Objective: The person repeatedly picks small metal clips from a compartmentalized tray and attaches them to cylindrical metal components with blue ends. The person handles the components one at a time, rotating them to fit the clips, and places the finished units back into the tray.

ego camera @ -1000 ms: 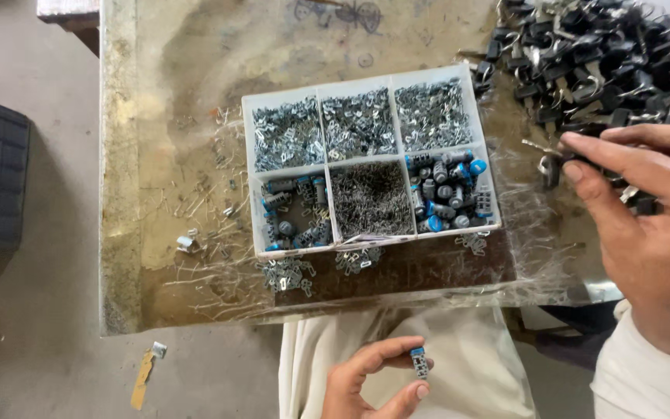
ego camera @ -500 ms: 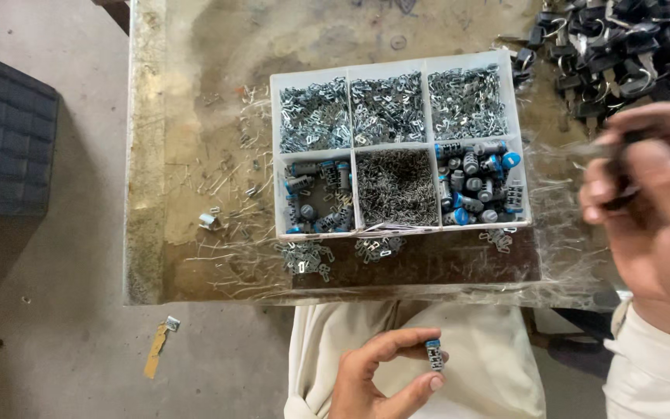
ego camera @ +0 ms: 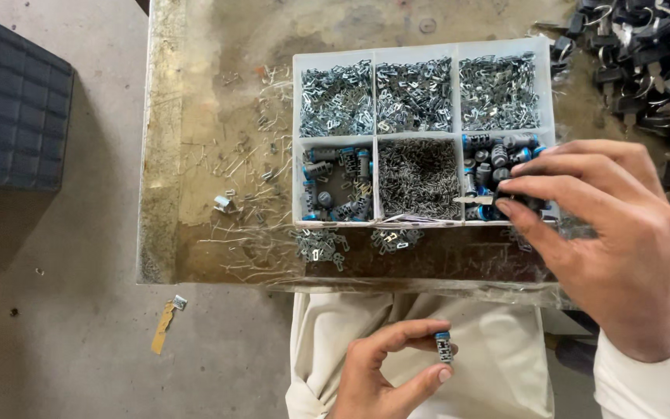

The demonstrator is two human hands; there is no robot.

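Bare bench (ego camera: 219, 101) left of the parts tray (ego camera: 296, 140); black keys (ego camera: 645, 54) crowd its right.

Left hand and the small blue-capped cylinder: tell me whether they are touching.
Touching. The head view shows the left hand pinching the small blue-capped cylinder between thumb and fingertips, with no gap, over the lap below the table edge.

One head-worn view, looking steeply down — near the workbench (ego camera: 219, 194), compartment tray (ego camera: 424, 132) at centre, both hands low in frame — floor at left.
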